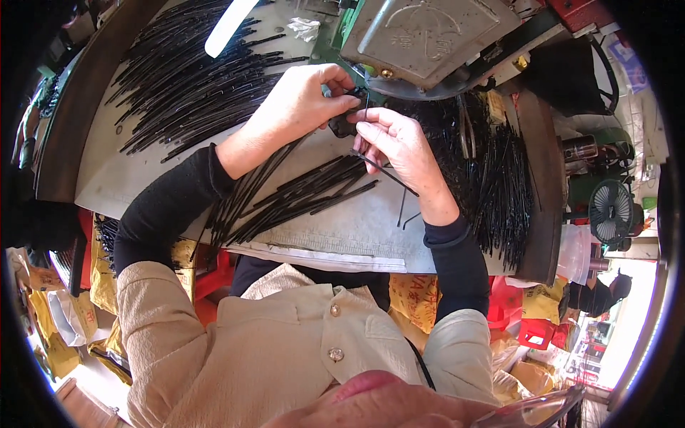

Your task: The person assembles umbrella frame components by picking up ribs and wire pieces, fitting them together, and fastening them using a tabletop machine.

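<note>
Reaches with both arms over the pale tabletop (pixel 421 242), just below the grey embossed cover (pixel 428 43) of a machine. Has thumb and fingers of the left hand (pixel 308 94) drawn together at a small dark part (pixel 357 93) beneath that cover; cannot tell whether grasping it or only touching it. Holds a thin black rod (pixel 392 175) in the curled fingers of the right hand (pixel 399 146), slanting down past the heel of the palm, one end clear above the tabletop. Rests thumb and forefinger of this hand close together, just beside the left fingertips.

Shows a broad heap of black rods (pixel 196 82) at the left of the tabletop, mostly lying side by side on a slant. Has a looser bundle of rods (pixel 307 189) nearer the body, between the forearms, and another dense pile (pixel 503 200) beyond the right wrist. Includes, near that wrist, a couple of loose bent rods (pixel 401 207). Displays a white lamp (pixel 230 27) over the left heap, and crumpled white paper (pixel 305 28) near the machine. Features a dark fan (pixel 611 212) well apart at the right.
</note>
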`<state>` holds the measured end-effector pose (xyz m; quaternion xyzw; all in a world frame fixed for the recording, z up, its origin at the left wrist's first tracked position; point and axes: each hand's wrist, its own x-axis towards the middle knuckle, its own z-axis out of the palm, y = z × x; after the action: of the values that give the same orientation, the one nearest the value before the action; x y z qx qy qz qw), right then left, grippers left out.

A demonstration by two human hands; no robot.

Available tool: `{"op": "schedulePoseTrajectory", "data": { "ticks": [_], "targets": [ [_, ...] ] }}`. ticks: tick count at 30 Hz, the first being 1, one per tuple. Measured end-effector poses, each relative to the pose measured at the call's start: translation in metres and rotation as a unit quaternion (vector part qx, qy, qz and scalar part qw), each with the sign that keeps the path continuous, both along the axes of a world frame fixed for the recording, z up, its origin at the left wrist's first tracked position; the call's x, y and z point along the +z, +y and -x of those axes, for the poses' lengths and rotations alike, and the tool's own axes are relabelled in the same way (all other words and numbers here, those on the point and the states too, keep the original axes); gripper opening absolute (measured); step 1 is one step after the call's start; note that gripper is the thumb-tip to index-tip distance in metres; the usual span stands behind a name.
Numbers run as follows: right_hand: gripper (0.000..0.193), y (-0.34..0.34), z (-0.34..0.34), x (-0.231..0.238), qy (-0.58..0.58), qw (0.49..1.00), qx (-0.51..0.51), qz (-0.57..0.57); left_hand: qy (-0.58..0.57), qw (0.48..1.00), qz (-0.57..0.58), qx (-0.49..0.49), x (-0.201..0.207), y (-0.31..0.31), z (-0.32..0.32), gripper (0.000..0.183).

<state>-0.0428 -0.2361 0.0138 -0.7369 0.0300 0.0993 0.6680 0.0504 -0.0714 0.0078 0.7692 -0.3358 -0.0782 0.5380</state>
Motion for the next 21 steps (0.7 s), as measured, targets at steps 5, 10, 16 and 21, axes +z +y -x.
{"op": "schedulePoseTrajectory", "data": {
  "ticks": [5,10,16,21],
  "targets": [
    [0.024,-0.0019,-0.001,-0.0006,0.005,1.0,-0.008,0.012,-0.045,0.999,-0.023,-0.001,0.0004,-0.0049,-0.001,0.023],
    [0.023,-0.0009,-0.0037,-0.0018,-0.002,0.999,-0.006,0.038,-0.068,0.997,-0.034,0.007,-0.0009,-0.0041,-0.0028,0.024],
    [0.023,0.0002,-0.0033,-0.0004,0.002,0.999,-0.009,0.045,-0.094,0.995,-0.039,0.013,-0.0013,-0.0051,-0.0019,0.023],
    [0.023,-0.0002,-0.0036,-0.0025,0.002,0.999,-0.013,0.034,-0.086,0.995,-0.042,0.003,-0.0007,-0.0057,-0.0023,0.023]
  ]
}}
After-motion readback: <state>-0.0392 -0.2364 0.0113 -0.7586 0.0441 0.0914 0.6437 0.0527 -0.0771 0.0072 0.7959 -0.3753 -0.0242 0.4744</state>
